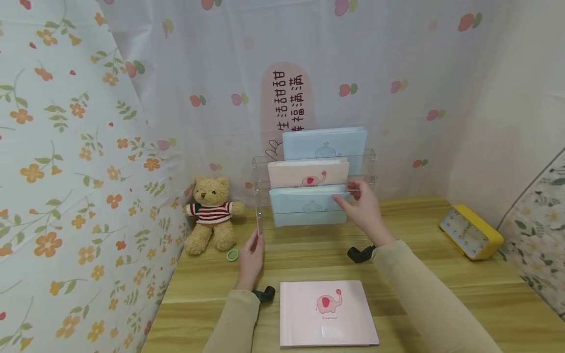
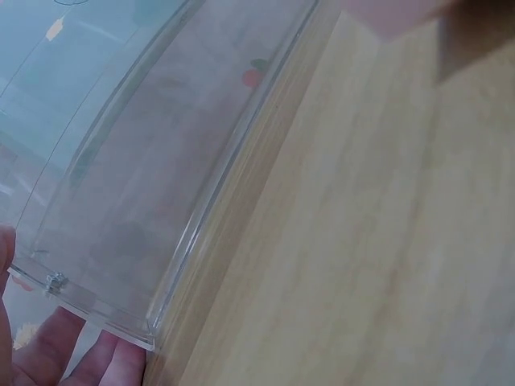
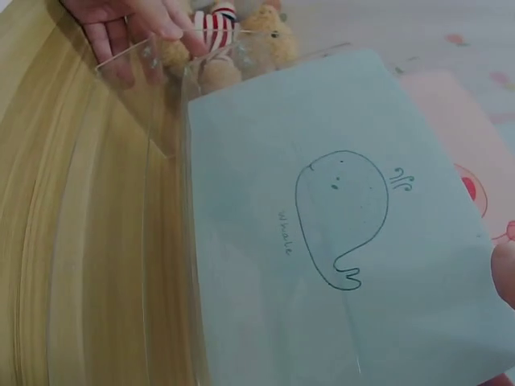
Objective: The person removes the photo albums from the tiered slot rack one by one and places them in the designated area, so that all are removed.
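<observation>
Patterned cloth hangs behind and to the left of the wood-grain counter. On it, a clear rack holds 3 booklets: a front blue whale booklet, a pink booklet and a rear blue booklet. The left hand has its fingers gripping the rack's left side; the right hand pinches the front booklet's top right corner. An elephant booklet lies flat nearer the person. A teddy bear sits left of the rack.
</observation>
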The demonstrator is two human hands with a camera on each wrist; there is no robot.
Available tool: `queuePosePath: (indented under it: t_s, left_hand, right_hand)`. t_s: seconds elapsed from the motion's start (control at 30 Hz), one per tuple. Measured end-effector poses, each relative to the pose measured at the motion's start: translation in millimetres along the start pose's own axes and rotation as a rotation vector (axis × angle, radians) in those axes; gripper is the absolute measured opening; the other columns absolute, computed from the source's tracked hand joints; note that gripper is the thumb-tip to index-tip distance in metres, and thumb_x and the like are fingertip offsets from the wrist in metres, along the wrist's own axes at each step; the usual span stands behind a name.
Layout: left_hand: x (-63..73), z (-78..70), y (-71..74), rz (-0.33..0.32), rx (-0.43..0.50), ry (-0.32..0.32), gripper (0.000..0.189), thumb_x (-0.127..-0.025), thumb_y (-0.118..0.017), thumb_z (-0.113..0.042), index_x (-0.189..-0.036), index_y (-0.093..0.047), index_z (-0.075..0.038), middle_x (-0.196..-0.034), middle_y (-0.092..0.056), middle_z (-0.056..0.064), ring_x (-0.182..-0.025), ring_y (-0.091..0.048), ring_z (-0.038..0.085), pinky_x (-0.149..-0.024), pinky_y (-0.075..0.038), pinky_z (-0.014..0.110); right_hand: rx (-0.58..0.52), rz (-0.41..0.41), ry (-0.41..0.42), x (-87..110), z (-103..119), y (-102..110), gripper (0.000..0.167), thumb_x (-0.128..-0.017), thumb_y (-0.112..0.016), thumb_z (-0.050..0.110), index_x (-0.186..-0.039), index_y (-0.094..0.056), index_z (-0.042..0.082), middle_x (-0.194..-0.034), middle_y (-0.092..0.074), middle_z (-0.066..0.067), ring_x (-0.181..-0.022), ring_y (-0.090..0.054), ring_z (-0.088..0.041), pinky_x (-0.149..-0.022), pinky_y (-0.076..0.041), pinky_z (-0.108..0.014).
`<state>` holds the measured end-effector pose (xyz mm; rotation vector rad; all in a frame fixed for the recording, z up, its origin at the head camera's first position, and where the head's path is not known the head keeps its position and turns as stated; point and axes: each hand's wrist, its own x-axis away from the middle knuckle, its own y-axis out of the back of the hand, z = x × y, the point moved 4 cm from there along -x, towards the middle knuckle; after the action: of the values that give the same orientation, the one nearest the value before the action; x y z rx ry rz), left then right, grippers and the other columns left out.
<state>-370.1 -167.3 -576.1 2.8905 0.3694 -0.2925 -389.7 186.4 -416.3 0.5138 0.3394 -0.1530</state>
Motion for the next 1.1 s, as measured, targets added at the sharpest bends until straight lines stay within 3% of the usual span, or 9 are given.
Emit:
queuePosePath:
  t_s: [0.3, 0.43, 0.53, 0.77, 1.1]
  left_hand:
    - [-0.5, 0.1, -0.2, 0.019, 0.013, 0.022, 0.048, -0.115, -0.063, -0.031, -0.16, -0.059, -0.016, -0.152, -0.07, 0.013, -0.136, -0.068, 0.031, -0.109, -0.058, 0.043]
    - [-0.9, 0.0, -0.2, 0.019, 0.014, 0.009, 0.049, -0.115, -0.063, -0.032, -0.16, -0.059, -0.015, -0.153, -0.069, 0.014, -0.137, -0.068, 0.032, -0.11, -0.058, 0.043]
    - [-1.4, 0.0, -0.5, 0.017, 0.022, -0.007, 0.049, -0.115, -0.063, -0.032, -0.16, -0.059, -0.013, -0.153, -0.069, 0.016, -0.138, -0.067, 0.034, -0.11, -0.058, 0.044]
    - [0.1, 0.0, -1.3, 0.017, 0.024, 0.02, 0.051, -0.114, -0.063, -0.034, -0.161, -0.058, -0.013, -0.154, -0.068, 0.015, -0.139, -0.067, 0.033, -0.11, -0.059, 0.043]
    - [-1.3, 2.4, -1.6, 0.004, 0.01, 0.025, 0.049, -0.114, -0.064, -0.033, -0.159, -0.06, -0.015, -0.15, -0.071, 0.015, -0.134, -0.069, 0.032, -0.103, -0.06, 0.035]
  right_hand:
    - [0.033, -0.049, 0.049, -7.6, 4, -7, 0.063, -0.097, -0.088, 0.024, -0.145, -0.058, -0.003, -0.142, -0.062, -0.025, -0.129, -0.059, -0.042, -0.116, -0.052, -0.059]
    - [0.05, -0.028, 0.082, -12.1, 8, -10, 0.055, -0.096, -0.089, 0.025, -0.138, -0.063, 0.001, -0.136, -0.067, -0.022, -0.128, -0.061, -0.041, -0.112, -0.051, -0.057]
    - [0.046, 0.018, 0.1, -16.4, 10, -14, 0.051, -0.096, -0.089, 0.026, -0.136, -0.066, 0.003, -0.134, -0.07, -0.02, -0.13, -0.062, -0.04, -0.115, -0.049, -0.058]
    - [0.019, 0.076, 0.086, -23.1, 7, -23, 0.046, -0.096, -0.089, 0.027, -0.134, -0.073, 0.009, -0.138, -0.073, -0.016, -0.138, -0.062, -0.037, -0.125, -0.042, -0.058]
    - [0.043, 0.049, 0.058, -21.8, 5, -29, 0.032, -0.097, -0.087, 0.022, -0.122, -0.078, 0.005, -0.136, -0.072, -0.018, -0.138, -0.061, -0.041, -0.122, -0.044, -0.061]
